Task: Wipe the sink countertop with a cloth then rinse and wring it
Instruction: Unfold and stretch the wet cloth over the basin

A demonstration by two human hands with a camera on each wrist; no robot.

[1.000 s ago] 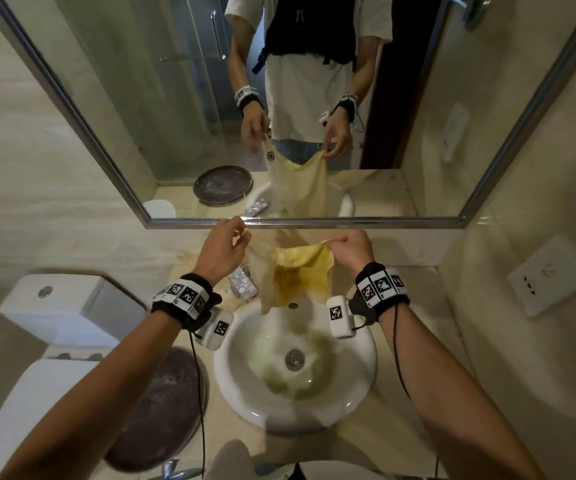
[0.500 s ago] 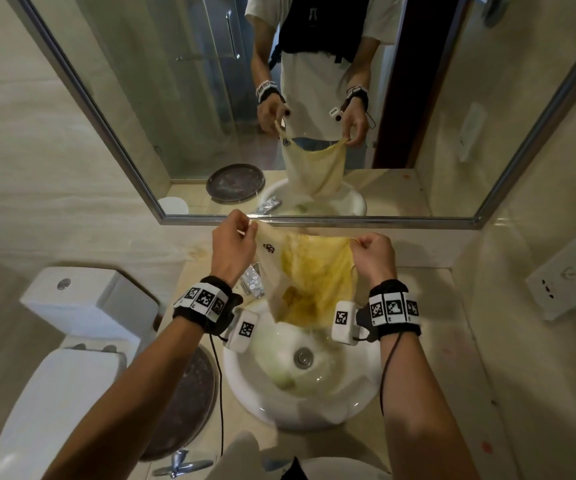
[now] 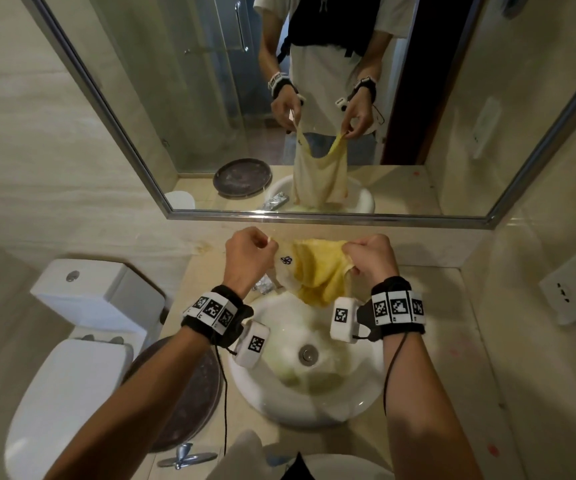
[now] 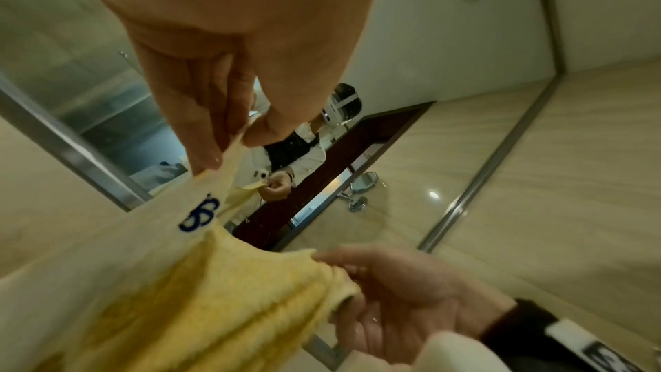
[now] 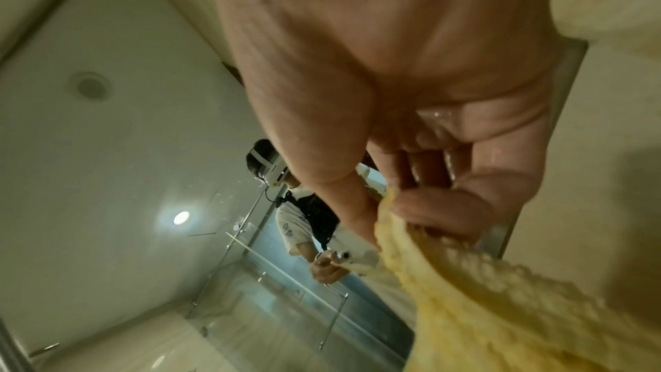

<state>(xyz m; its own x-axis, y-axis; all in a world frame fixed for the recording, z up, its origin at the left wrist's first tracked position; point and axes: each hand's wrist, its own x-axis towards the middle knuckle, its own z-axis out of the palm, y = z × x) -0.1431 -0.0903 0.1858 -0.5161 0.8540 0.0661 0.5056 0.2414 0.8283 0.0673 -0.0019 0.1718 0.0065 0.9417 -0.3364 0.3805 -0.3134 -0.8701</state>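
Head view shows the cloth point(image 3: 314, 268) slung crosswise above the sink point(image 3: 279, 403); left hand point(image 3: 248, 258) and right hand point(image 3: 371, 259) each pinch a top corner, level with each other.

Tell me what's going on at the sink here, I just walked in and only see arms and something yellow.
A person stands at a bathroom mirror holding a yellow cloth spread above the white sink basin. The left hand pinches one top corner, near a small dark blue logo, and the right hand pinches the other. The cloth hangs between them, sagging toward the basin. A dark round tray lies on the countertop left of the sink.
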